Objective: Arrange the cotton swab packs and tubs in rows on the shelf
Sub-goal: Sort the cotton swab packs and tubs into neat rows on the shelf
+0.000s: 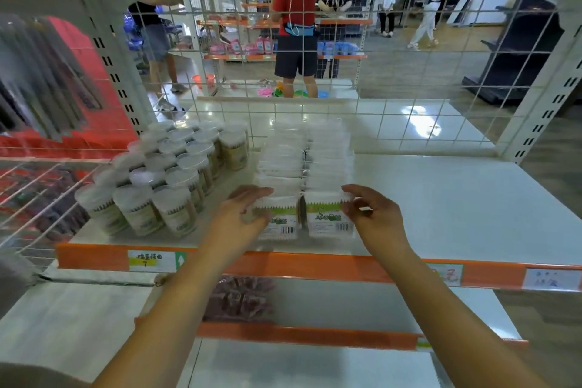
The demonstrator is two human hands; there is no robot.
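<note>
Two rows of flat cotton swab packs stand upright on the white shelf (pixel 456 198), running front to back. The left row's front pack (pixel 282 224) and the right row's front pack (pixel 324 217) show green labels and barcodes. My left hand (pixel 242 211) rests against the left side of the left front pack, fingers spread. My right hand (pixel 371 211) touches the top right corner of the right front pack, fingers loosely curled. Several round cotton swab tubs (pixel 163 179) with clear lids stand in rows to the left of the packs.
A white wire grid (pixel 378 98) backs the shelf. An orange price rail (pixel 315 268) runs along the front edge. Hanging goods (pixel 47 79) are at the left. A bag of pinkish items (pixel 239 299) lies on the lower shelf. People stand in the aisle behind.
</note>
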